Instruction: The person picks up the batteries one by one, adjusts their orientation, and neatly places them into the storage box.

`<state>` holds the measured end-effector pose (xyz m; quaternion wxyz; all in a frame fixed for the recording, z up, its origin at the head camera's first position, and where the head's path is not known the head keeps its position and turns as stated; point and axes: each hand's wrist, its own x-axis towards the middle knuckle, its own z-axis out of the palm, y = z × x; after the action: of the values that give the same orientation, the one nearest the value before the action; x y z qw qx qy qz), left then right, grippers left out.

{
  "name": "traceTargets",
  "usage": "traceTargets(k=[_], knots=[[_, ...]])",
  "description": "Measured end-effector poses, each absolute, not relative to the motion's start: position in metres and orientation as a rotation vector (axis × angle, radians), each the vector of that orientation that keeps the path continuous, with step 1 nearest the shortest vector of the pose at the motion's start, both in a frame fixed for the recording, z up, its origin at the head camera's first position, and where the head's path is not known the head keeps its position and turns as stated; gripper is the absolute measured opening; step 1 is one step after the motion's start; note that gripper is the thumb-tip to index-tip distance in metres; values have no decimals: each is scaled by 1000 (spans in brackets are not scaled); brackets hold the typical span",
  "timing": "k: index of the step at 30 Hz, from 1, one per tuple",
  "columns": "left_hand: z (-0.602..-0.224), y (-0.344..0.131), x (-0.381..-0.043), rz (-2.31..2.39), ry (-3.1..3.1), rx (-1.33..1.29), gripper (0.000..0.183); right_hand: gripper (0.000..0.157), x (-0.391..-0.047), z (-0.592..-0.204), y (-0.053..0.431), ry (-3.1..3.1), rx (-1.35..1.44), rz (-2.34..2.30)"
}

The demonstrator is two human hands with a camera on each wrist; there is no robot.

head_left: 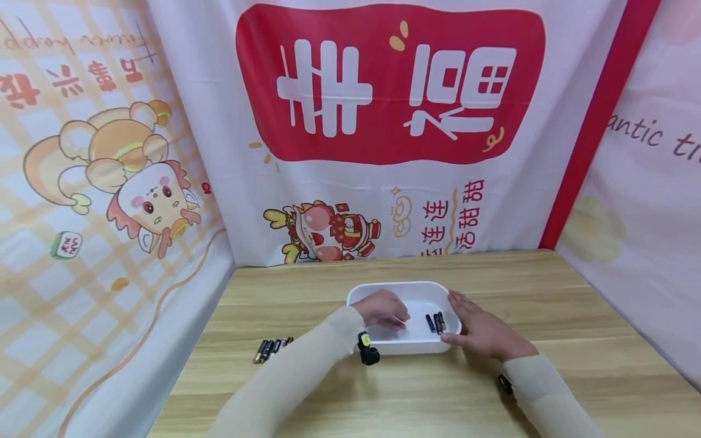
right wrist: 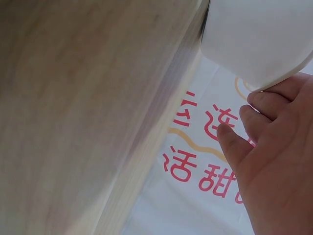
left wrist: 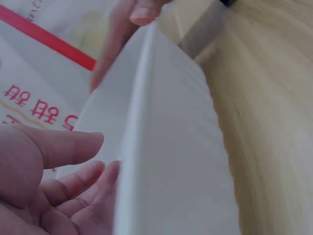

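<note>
A white plastic box stands on the table, with a few dark batteries lying at the right end of its floor. My left hand reaches down inside the left half, apart from those batteries. In the left wrist view its thumb and loosely bent fingers have nothing visible between them, though the box wall partly hides the fingertips. My right hand holds the box's right end, thumb over the near rim and fingers along the outer side. The right wrist view shows bent fingers against the rim.
Several more batteries lie in a group on the wooden table, left of the box and beside my left forearm. Printed cloth hangs behind the table and along both sides. A small black camera sits on my left wrist.
</note>
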<state>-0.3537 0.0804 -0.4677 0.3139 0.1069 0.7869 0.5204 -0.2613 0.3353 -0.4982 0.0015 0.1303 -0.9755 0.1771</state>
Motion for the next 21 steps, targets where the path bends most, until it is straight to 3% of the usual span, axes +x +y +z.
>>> traceTargets(k=[6,15,21], knots=[[-448,43,-353,1501,2036,214,10,104,-262,-497,339,-3057,402,554],[-440,-10,-357,1670,1938,109,34,106,-262,-497,341,-3019,433,537],[-442,-39,-356,1702,1937,87,35,105,-263,-500,337,-3025,448,545]])
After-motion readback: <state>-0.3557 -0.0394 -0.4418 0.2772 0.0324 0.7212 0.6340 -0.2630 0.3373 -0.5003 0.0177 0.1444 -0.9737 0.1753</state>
